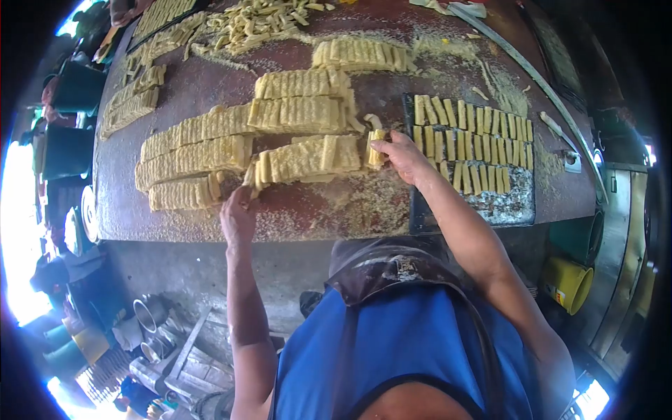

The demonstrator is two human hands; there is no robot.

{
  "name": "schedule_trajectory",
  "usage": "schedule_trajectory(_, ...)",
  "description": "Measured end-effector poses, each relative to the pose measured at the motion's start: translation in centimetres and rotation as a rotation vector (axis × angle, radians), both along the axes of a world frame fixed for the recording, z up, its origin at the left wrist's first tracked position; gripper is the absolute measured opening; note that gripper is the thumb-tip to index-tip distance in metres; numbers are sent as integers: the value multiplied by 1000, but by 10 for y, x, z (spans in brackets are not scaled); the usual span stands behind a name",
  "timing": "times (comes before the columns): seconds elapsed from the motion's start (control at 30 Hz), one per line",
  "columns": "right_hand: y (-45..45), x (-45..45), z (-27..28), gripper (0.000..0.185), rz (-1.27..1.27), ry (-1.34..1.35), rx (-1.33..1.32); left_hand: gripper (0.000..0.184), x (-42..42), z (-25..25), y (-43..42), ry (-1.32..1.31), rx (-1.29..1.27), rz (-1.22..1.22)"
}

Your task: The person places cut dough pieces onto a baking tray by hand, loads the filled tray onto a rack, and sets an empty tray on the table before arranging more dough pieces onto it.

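Long stacked rows of pale yellow dough sticks point(308, 161) lie on the dark red floured table. At the left end of the nearest middle row, my left hand point(239, 206) has its fingers closed on a dough stick point(249, 173). My right hand point(404, 155) pinches a few dough sticks point(374, 148) between the stacks and the tray. To its right is a dark, floured tray point(514, 203) with three rows of spaced dough sticks point(483, 145); its near part shows bare metal and flour.
Loose dough pieces point(255, 26) are heaped at the far side. A scraper-like tool point(560, 133) and a long curved strip point(532, 64) lie right of the tray. Beyond the table's right edge stands a yellow bucket point(568, 285). More dough stacks point(131, 105) sit at the far left.
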State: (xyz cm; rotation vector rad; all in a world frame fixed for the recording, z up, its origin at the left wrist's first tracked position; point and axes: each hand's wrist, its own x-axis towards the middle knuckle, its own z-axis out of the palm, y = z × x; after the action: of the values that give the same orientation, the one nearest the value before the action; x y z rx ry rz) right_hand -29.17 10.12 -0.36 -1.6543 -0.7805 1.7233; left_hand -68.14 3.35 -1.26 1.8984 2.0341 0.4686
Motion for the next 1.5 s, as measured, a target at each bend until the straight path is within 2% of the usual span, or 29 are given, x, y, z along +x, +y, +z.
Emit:
schedule_trajectory(0.03, -1, 11, -2, 37, -4, 124, 7, 36, 5, 6, -2, -13, -48, 50)
schedule_trajectory(0.07, -3, 25, -2, 37, -13, 117, 17, 35, 8, 10, -3, -26, -95, 95)
schedule_trajectory(0.13, -11, 56, 7, 39, -36, 483, -16, 32, 6, -4, -10, -302, -23, 165)
schedule_trajectory(0.17, -16, 76, 11, 38, -2, 523, 16, 31, 19, 6, -12, -342, 2, 223)
schedule_trajectory(0.2, -24, 94, 26, 38, 18, 420, 56, 29, 34, 15, -14, -384, 25, 276)
schedule_trajectory(0.27, -41, 148, 36, 38, 47, 242, 148, 25, 46, -3, -18, -736, -37, 333)
schedule_trajectory(0.3, -48, 179, 36, 44, 82, 108, 218, 25, 58, -12, -18, -755, -46, 303)
schedule_trajectory(0.33, -56, 213, 34, 44, 59, 92, 222, 25, 72, -16, -18, -787, -42, 311)
schedule_trajectory(0.37, -66, 247, 32, 47, 120, -223, 267, 25, 86, -22, -21, -811, -37, 329)
schedule_trajectory(0.4, -77, 276, 30, 51, 190, -532, 303, 25, 106, -29, -26, -808, -40, 323)
schedule_trajectory(0.43, -89, 296, 47, 56, 197, -627, 187, 25, 126, -35, -30, -537, 50, 346)
schedule_trajectory(0.47, -99, 314, 44, 56, 192, -618, 191, 25, 141, -37, -28, -264, 147, 362)
schedule_trajectory(0.5, -109, 330, 39, 57, 234, -693, 219, 25, 187, -15, -29, -47, 294, 320)
schedule_trajectory(0.53, -118, 342, 30, 57, 274, -769, 241, 23, 233, -1, -25, -117, 288, 304)
schedule_trajectory(0.57, -125, 352, -2, 56, 243, -835, 388, 21, 278, 10, -24, -186, 271, 288)
schedule_trajectory(0.63, -125, 350, 8, 52, 227, -819, 265, 19, 367, 34, -25, -172, 203, -73)
schedule_trajectory(0.67, -126, 351, 10, 51, 210, -843, 236, 17, 393, 14, -20, -111, 249, -260)
schedule_trajectory(0.7, -129, 355, 6, 51, 159, -946, 303, 17, 439, 45, -32, -279, 128, -274)
schedule_trajectory(0.8, -132, 368, 22, 45, 182, -843, 319, 26, 514, 23, -37, -400, 98, -521)
schedule_trajectory(0.83, -132, 371, 18, 40, 139, -829, 337, 27, 535, 9, -38, -262, 160, -672)
schedule_trajectory(0.87, -132, 373, 18, 40, 138, -836, 341, 32, 557, 18, -46, -127, 31, -666)
schedule_trajectory(0.9, -131, 374, 20, 40, 119, -825, 308, 38, 577, 24, -52, -19, 12, -705)
schedule_trajectory(1.07, -123, 379, -1, 35, 62, -938, 245, 38, 601, 5, -45, -3, 167, -886)
schedule_trajectory(1.2, -128, 381, 27, 27, -80, -873, 230, 36, 600, 0, -37, -30, 181, -917)
schedule_trajectory(1.23, -128, 383, 21, 26, -4, -908, 247, 36, 598, -2, -37, -60, 192, -912)
schedule_trajectory(1.37, -126, 390, -2, 28, 44, -1040, 198, 38, 597, 4, -31, -86, 152, -909)
schedule_trajectory(1.5, -135, 406, -11, 34, -76, -1083, 211, 42, 604, 0, -31, -198, 166, -921)
